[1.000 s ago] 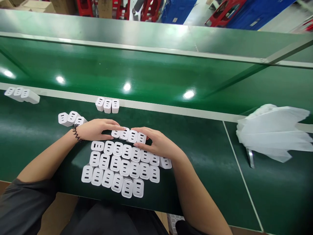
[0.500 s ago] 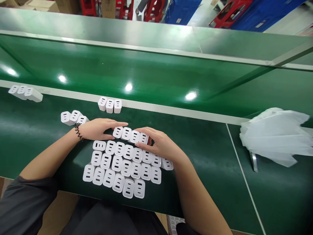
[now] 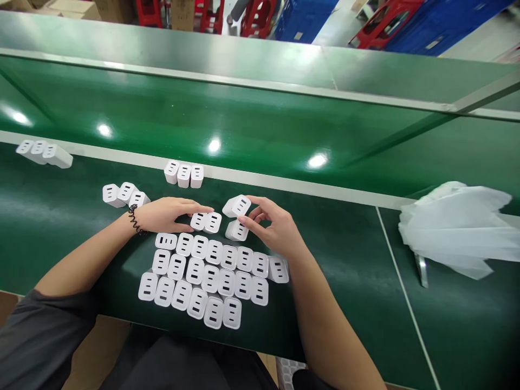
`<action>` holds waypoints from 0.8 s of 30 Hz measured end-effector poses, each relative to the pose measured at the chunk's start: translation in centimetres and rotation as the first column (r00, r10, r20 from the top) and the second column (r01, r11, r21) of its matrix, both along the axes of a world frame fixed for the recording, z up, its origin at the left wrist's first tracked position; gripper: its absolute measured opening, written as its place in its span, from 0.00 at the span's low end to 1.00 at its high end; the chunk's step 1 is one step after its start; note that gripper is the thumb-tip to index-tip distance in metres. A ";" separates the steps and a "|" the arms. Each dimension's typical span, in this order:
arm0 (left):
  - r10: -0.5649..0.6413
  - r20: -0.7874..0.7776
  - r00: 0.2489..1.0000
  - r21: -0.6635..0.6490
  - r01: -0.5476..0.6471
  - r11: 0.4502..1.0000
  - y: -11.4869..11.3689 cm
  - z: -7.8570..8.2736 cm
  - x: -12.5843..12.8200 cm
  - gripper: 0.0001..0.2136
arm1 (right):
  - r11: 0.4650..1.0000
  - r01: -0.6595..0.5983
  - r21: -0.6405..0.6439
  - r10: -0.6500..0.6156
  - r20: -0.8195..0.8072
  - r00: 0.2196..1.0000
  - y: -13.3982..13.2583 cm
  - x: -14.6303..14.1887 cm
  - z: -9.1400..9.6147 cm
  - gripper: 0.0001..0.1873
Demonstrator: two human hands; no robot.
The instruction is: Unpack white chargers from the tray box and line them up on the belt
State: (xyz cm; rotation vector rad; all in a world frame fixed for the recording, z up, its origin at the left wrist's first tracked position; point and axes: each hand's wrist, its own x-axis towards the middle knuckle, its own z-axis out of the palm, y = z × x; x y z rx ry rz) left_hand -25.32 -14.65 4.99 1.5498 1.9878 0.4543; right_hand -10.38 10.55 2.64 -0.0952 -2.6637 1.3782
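Observation:
My left hand point(image 3: 168, 214) is closed at two white USB wall chargers point(image 3: 205, 222) that stand side by side; its index finger lies along their far side and the thumb touches the near left one. My right hand point(image 3: 271, 223) pinches a tilted white charger point(image 3: 239, 206) between thumb and fingers. Just below it, a second charger point(image 3: 236, 231) leans close to the right thumb. Nearer my body, several more chargers point(image 3: 210, 278) stand in packed rows, ports facing up. The right wrist partly overlaps the row's right end.
Small groups of chargers stand at the far left point(image 3: 44, 154), beside my left wrist point(image 3: 124, 195) and against the back ledge point(image 3: 184, 174). White plastic bags point(image 3: 459, 227) lie on the right of the green table point(image 3: 345, 281). A raised green panel point(image 3: 260, 119) runs behind.
The row of four between my hands has split. Two chargers stay at my left hand; the right two have shifted right and tipped, one lifted in my right hand.

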 end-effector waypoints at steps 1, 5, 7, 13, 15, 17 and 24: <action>-0.001 0.004 1.000 0.003 0.001 1.000 0.0 0.0 0.0 0.27 | 1.000 -0.008 -0.005 0.008 0.007 1.000 0.0 0.0 -0.1 0.20; 0.000 0.005 1.000 0.017 0.000 1.000 0.1 -0.1 0.0 0.27 | 0.998 -0.063 -0.005 0.064 0.051 0.997 -0.1 -0.1 -0.3 0.20; -0.003 0.005 1.000 0.027 0.002 1.000 0.0 -0.2 0.0 0.27 | 0.996 -0.086 0.005 0.085 0.065 0.994 -0.1 -0.1 -0.3 0.21; 0.001 -0.010 1.000 0.048 -0.001 0.999 0.0 -0.4 0.0 0.26 | 0.976 -0.216 0.038 0.211 0.103 0.972 -0.1 0.1 0.2 0.20; 0.011 -0.017 1.000 0.059 -0.010 0.998 0.1 -0.5 0.0 0.26 | 0.967 -0.246 0.059 0.236 0.141 0.961 -0.1 0.1 0.3 0.22; 0.023 -0.015 1.000 0.073 -0.022 0.997 0.2 -0.7 0.1 0.26 | 0.964 -0.255 0.076 0.238 0.185 0.954 0.0 0.3 0.4 0.26; 0.026 0.049 0.998 0.126 -0.032 0.992 0.4 -1.5 0.1 0.26 | 0.948 -0.312 0.066 0.293 0.211 0.933 0.5 0.5 0.9 0.28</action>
